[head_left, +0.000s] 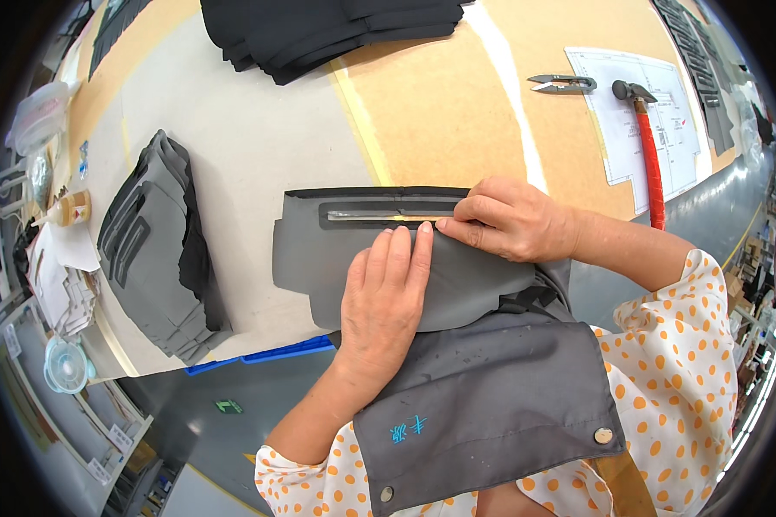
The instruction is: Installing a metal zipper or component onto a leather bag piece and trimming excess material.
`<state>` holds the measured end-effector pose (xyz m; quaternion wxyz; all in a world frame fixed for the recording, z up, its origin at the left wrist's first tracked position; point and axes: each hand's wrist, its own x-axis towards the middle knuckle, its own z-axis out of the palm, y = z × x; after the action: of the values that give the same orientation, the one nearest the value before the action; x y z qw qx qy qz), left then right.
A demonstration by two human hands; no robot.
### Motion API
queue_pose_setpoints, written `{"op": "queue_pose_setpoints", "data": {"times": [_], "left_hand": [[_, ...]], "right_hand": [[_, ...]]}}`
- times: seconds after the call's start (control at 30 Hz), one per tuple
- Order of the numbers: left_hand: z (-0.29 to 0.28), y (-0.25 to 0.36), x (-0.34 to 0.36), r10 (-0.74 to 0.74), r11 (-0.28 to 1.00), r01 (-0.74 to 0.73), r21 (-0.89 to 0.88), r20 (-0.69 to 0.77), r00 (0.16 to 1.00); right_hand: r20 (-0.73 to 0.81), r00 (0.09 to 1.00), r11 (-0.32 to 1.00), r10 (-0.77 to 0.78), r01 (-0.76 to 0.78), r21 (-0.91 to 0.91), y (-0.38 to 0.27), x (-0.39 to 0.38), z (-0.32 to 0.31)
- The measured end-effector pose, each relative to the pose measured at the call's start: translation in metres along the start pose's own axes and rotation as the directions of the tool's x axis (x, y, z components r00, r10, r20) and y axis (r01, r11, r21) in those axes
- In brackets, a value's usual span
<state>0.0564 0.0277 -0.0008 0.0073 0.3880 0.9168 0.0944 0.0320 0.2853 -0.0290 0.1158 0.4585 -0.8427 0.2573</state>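
Hands (379, 293) (524, 222) hold panel (466, 280) on table (241, 129)

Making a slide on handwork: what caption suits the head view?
Left hand and right hand on a slotted grey panel, red-handled hammer lying to the right.

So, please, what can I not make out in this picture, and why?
In the head view:
Right end of the dark slot border: hidden by the right hand.
Part of the grey panel: covered by the left hand.
Black fabric stack's far end: cut off by the top edge.
Paper sheet: print too small, part covered by the hammer.
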Motion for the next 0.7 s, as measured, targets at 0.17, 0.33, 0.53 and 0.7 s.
{"op": "queue_pose_setpoints", "data": {"times": [0.17, 0.33, 0.53, 0.7], "left_hand": [[0.003, 0.005, 0.000, 0.052, 0.994, -0.054, 0.091, 0.023, 0.998], [0.003, 0.006, 0.000, 0.022, 0.999, -0.022, 0.030, -0.001, 1.000], [0.004, 0.011, 0.002, 0.051, 0.998, -0.051, 0.039, 0.012, 0.999], [-0.001, 0.017, 0.005, 0.000, 0.999, 0.001, -0.035, 0.002, 1.000]], "right_hand": [[0.039, 0.992, 0.989, 0.118, -0.121, 0.080, -0.004, -0.005, -0.002], [0.033, 0.997, 0.997, 0.067, -0.068, 0.038, -0.003, -0.004, -0.007], [0.026, 0.981, 0.973, 0.194, -0.195, 0.126, -0.006, -0.011, -0.003], [0.038, 0.996, 0.995, 0.081, -0.083, 0.058, -0.006, -0.011, -0.010]]}}
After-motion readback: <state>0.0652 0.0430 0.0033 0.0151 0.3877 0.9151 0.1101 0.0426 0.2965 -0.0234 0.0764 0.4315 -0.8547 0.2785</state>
